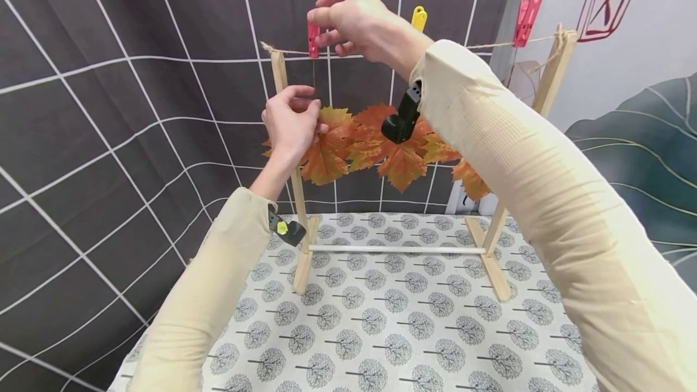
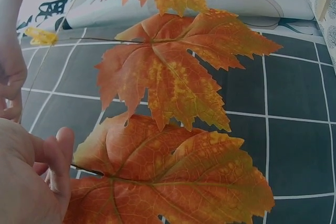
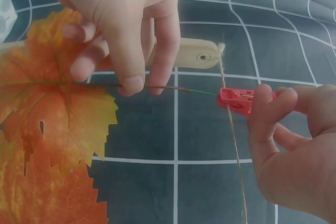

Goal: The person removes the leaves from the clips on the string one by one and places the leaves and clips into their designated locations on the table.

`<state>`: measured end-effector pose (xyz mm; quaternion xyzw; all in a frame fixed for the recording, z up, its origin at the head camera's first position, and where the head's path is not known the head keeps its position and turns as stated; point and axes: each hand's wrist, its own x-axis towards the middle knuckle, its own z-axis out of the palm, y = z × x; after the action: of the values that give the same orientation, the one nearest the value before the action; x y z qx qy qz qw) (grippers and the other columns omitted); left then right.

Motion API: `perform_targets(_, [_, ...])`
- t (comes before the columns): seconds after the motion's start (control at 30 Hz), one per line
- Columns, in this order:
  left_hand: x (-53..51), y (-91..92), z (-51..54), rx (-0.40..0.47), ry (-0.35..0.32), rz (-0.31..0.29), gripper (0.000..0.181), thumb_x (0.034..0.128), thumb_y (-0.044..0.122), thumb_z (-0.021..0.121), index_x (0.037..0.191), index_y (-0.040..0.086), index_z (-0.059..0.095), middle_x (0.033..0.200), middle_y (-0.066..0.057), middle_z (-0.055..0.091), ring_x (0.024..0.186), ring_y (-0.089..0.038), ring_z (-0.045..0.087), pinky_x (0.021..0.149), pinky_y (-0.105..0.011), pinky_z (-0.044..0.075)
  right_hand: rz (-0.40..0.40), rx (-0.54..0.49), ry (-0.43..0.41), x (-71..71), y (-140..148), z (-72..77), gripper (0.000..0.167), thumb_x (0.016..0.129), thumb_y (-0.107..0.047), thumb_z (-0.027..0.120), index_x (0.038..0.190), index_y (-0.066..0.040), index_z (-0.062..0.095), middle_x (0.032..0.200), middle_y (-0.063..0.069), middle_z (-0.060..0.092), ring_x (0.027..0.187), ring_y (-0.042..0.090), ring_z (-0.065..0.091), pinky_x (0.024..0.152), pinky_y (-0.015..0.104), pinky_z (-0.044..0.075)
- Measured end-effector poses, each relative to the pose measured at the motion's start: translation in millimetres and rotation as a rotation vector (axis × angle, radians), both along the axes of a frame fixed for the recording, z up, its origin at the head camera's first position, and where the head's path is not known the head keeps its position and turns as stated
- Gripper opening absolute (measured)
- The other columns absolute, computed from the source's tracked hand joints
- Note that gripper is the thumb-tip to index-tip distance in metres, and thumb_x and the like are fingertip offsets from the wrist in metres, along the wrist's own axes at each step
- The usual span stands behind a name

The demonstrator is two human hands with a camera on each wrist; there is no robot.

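My right hand point(image 1: 362, 20) pinches a red clothespin point(image 1: 313, 40) on the twine point(image 3: 234, 140) near the left post. In the right wrist view the clothespin's jaws point(image 3: 228, 97) are at the twine and the tip of a thin leaf stem point(image 3: 173, 88). Below it, my left hand point(image 1: 291, 120) holds that stem between thumb and fingers, beside the leftmost orange leaf point(image 1: 325, 159). In the left wrist view a second leaf point(image 2: 168, 72) hangs from a yellow clothespin point(image 2: 41, 36). Another red clothespin point(image 1: 527, 20) is at the twine's right end.
A wooden frame with a left post point(image 1: 297, 198), a right post point(image 1: 554, 74) and a white crossbar point(image 1: 397, 249) stands on a tree-print cloth point(image 1: 392, 319). Behind it hangs a dark grid-patterned cloth point(image 1: 218, 23). My right forearm covers part of the right side.
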<state>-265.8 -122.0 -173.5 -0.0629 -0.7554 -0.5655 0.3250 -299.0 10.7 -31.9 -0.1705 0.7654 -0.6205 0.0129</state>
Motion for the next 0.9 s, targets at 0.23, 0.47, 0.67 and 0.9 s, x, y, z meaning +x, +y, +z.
perform_targets(0.23, [-1.2, -0.4, -0.9, 0.021, 0.017, -0.022, 0.019, 0.0938, 0.005, 0.067, 0.112, 0.002, 0.071, 0.097, -0.017, 0.072, 0.055, -0.011, 0.068, 0.051, -0.02, 0.054, 0.01, -0.001, -0.014, -0.5, -1.6, 0.3, 0.028, 0.096, -0.014, 0.068, 0.122, -0.009, 0.059, 0.104, 0.007, 0.061, 0.069, 0.016, 0.065, 0.043, 0.02, 0.043])
perform_targets(0.47, [-2.7, -0.8, -0.8, 0.02, 0.034, -0.017, 0.016, 0.0936, 0.005, 0.067, 0.109, 0.001, 0.073, 0.096, -0.017, 0.072, 0.053, -0.011, 0.067, 0.054, -0.021, 0.055, -0.002, 0.013, -0.009, -2.0, -1.0, 0.7, 0.02, 0.096, -0.015, 0.068, 0.114, -0.008, 0.062, 0.099, 0.007, 0.064, 0.067, 0.014, 0.064, 0.041, 0.021, 0.038])
perform_targets(0.67, [-3.5, -0.6, 0.1, 0.005, 0.037, 0.005, 0.015, 0.0937, 0.006, 0.067, 0.107, 0.002, 0.074, 0.093, -0.014, 0.073, 0.052, -0.01, 0.066, 0.055, -0.02, 0.055, -0.01, 0.034, 0.023, -3.7, -2.6, 0.8, 0.015, 0.096, -0.015, 0.068, 0.109, -0.008, 0.065, 0.092, 0.004, 0.063, 0.066, 0.013, 0.059, 0.041, 0.022, 0.032])
perform_targets(0.9, [-4.8, 0.6, 3.3, 0.015, 0.031, 0.01, 0.015, 0.0934, 0.006, 0.067, 0.106, 0.002, 0.074, 0.093, -0.013, 0.073, 0.051, -0.009, 0.065, 0.053, -0.02, 0.055, -0.016, 0.064, 0.103, -5.0, -3.0, -1.5, 0.016, 0.098, -0.016, 0.066, 0.111, -0.008, 0.066, 0.085, 0.005, 0.062, 0.069, 0.013, 0.055, 0.043, 0.022, 0.031])
